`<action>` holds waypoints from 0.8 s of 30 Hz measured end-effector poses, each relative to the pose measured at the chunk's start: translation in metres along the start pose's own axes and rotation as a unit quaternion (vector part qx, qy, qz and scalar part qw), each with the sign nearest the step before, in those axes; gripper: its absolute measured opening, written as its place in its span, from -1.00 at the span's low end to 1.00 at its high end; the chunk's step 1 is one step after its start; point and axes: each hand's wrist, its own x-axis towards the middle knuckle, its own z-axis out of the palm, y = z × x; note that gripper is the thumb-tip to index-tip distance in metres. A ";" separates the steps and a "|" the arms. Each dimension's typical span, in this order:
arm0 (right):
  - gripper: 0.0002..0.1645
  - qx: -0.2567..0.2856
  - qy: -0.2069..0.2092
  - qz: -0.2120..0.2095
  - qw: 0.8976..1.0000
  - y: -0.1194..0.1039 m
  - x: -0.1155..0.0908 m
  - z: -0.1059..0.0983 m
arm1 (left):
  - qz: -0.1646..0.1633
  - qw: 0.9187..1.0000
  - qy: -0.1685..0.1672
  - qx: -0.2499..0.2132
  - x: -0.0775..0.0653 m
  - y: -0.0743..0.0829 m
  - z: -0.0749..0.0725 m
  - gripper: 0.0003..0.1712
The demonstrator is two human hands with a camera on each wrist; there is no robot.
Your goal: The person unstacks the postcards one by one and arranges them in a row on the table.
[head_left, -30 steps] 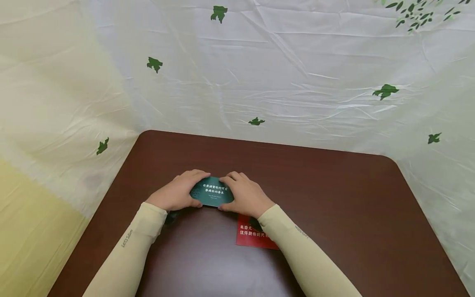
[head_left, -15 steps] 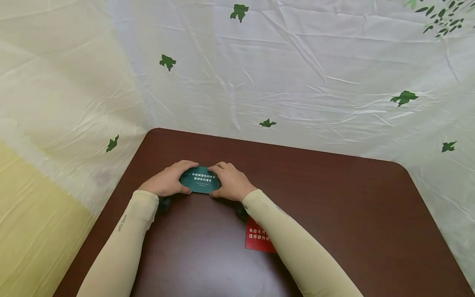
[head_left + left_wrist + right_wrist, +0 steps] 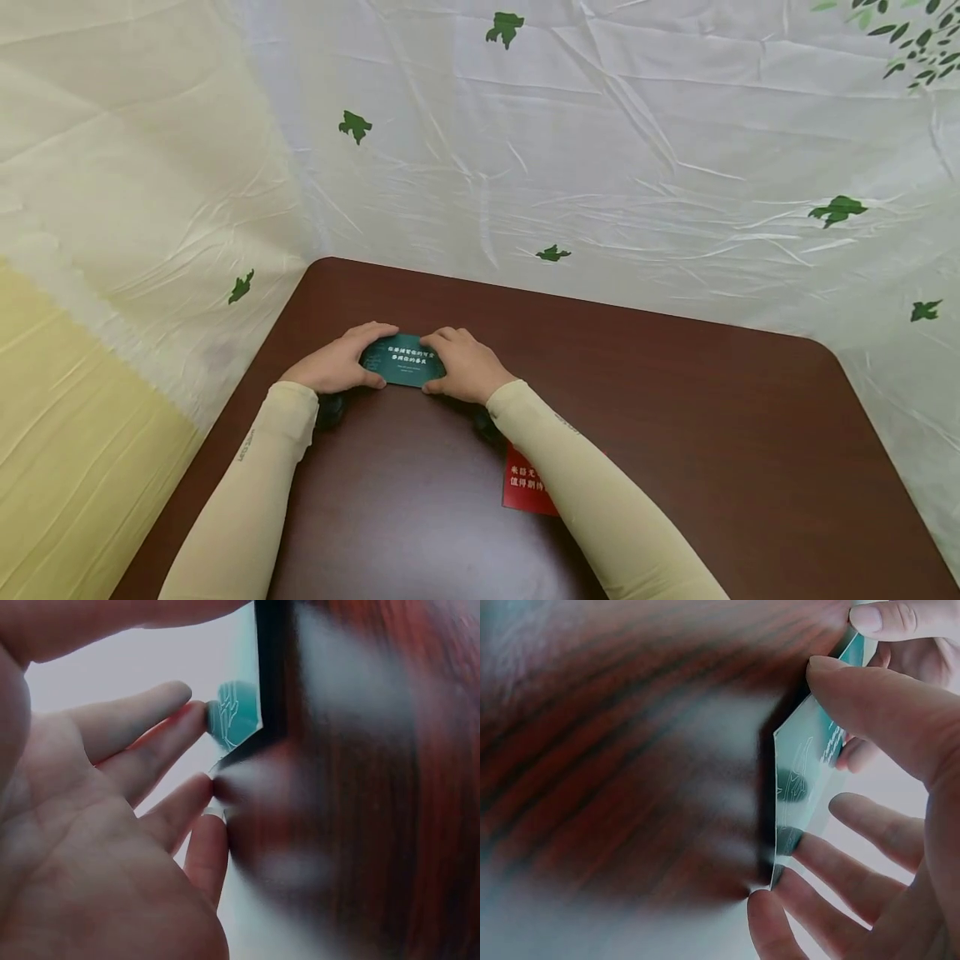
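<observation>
A teal card (image 3: 406, 361) with white printed characters lies between both hands, toward the far left part of the brown table. My left hand (image 3: 332, 360) grips its left end, thumb at the near edge and fingers along the far edge. At the other end, my right hand (image 3: 471, 367) holds it the same way. In the right wrist view, thumb and fingertips sit right at the rim of the card (image 3: 799, 776), which is close over the wood. The left wrist view shows one corner of the card (image 3: 244, 712) beside the fingertips.
A red card (image 3: 527, 483) with pale characters lies on the table (image 3: 690, 417), partly covered by the right sleeve (image 3: 592, 483). Dark wrist cameras sit under both wrists. A white cloth with green leaf prints (image 3: 420, 167) hangs behind the table.
Both hands and the teal card have shifted left and farther from the red card, mostly in the first half second. The head view has turned slightly. The grip looks the same.
</observation>
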 end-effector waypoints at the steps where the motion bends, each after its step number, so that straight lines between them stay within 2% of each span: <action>1: -0.09 -0.003 0.002 0.000 1.000 0.000 -0.001 0.000 | 0.001 1.000 -0.001 -0.003 0.000 0.000 0.000 0.03; 8: -0.09 -0.015 0.004 0.001 1.000 0.006 -0.004 0.001 | 0.011 1.000 -0.002 -0.016 0.003 0.001 0.006 0.02; 14: 0.15 0.004 0.015 0.023 1.000 0.018 -0.014 -0.002 | 0.017 1.000 -0.006 -0.021 0.007 0.005 0.008 0.11; 19: 0.24 0.020 0.033 0.053 0.998 0.030 -0.040 -0.013 | -0.002 1.000 0.013 -0.013 0.008 0.012 0.006 0.21; 22: 0.24 0.018 0.039 0.061 0.997 0.038 -0.064 -0.018 | -0.009 0.999 0.042 -0.002 0.005 0.020 0.008 0.26; 24: 0.20 0.019 0.050 0.055 0.997 0.044 -0.081 -0.020 | 0.001 0.998 0.065 0.005 0.002 0.030 0.012 0.29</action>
